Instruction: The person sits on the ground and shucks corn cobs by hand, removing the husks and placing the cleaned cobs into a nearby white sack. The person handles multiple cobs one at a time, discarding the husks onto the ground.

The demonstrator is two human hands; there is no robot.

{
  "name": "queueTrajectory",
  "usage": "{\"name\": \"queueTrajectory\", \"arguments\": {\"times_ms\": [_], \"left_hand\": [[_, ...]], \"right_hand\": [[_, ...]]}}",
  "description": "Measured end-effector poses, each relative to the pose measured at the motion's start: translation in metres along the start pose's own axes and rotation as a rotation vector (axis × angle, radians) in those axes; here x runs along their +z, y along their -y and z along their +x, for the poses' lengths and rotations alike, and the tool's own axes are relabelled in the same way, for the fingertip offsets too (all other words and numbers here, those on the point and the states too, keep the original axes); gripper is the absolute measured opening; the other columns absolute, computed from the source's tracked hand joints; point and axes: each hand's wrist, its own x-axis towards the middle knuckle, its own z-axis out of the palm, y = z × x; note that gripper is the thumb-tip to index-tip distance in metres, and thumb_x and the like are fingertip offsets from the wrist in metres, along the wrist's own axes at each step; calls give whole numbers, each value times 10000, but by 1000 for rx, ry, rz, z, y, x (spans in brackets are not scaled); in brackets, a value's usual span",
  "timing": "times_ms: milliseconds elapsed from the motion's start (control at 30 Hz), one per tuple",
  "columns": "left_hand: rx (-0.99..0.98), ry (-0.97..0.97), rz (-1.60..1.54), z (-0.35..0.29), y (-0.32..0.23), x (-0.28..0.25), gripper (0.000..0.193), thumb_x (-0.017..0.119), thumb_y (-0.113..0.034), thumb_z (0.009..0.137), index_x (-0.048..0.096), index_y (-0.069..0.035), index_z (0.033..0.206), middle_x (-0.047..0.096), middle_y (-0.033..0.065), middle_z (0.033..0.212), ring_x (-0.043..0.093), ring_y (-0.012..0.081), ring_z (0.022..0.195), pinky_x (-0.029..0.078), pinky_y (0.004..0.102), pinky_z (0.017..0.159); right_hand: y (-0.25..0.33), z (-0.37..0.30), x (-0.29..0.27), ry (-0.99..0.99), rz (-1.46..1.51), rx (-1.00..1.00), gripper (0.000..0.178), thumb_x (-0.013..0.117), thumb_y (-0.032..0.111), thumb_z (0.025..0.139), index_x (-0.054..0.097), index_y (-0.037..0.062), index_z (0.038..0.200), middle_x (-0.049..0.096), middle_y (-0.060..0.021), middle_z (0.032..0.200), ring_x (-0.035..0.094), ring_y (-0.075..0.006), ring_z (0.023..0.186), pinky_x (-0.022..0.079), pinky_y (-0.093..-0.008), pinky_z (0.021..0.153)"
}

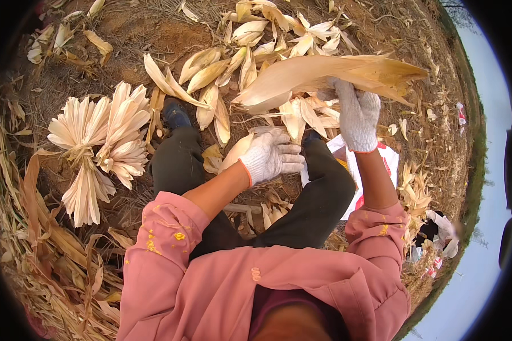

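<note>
A large, pale dry corn husk [318, 74] stretches sideways in front of me, wide at its left end and darker and ragged at its right. My right hand [358, 122], in a white knit glove, is closed on it from below, the fingertips partly hidden behind it. My left hand [273, 155], gloved the same way, is lower and nearer, between my knees. Its fingers are stretched out to the right. Beside and partly behind that hand shows another pale husk [238, 151]; I cannot tell whether they touch.
Loose husks [247, 33] lie scattered beyond my feet. Fanned husk bundles [88, 128], gathered at one end, rest at the left. Dry stalks [57, 250] pile up at the near left. A white and red sack [388, 162] lies by my right knee. Another person [441, 232] is at the far right.
</note>
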Motion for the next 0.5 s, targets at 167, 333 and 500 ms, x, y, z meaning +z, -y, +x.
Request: {"name": "queueTrajectory", "arguments": {"times_ms": [167,333,500], "left_hand": [[127,12,-545,15,31,11,641,361,-507,949,301,-25,1367,471,254,1272,489,444,1124,438,607,910],[279,-100,-272,27,30,10,351,477,-339,913,500,-70,1138,617,162,1023,611,345,844,540,506,726],[395,-156,-15,11,-20,64,233,596,-262,861,529,-90,1003,599,106,875,611,284,735,546,471,696]], "right_hand": [[15,-107,-38,18,-97,36,242,500,132,963,566,-26,1134,643,-96,961,634,-185,851,531,-347,800],[-24,-230,-49,-142,191,290,269,520,175,947,526,11,1159,611,-95,1015,613,-210,904,518,-350,811],[-25,-261,-54,-212,550,416,310,539,219,931,486,48,1184,579,-95,1070,593,-236,957,505,-354,821]]}}
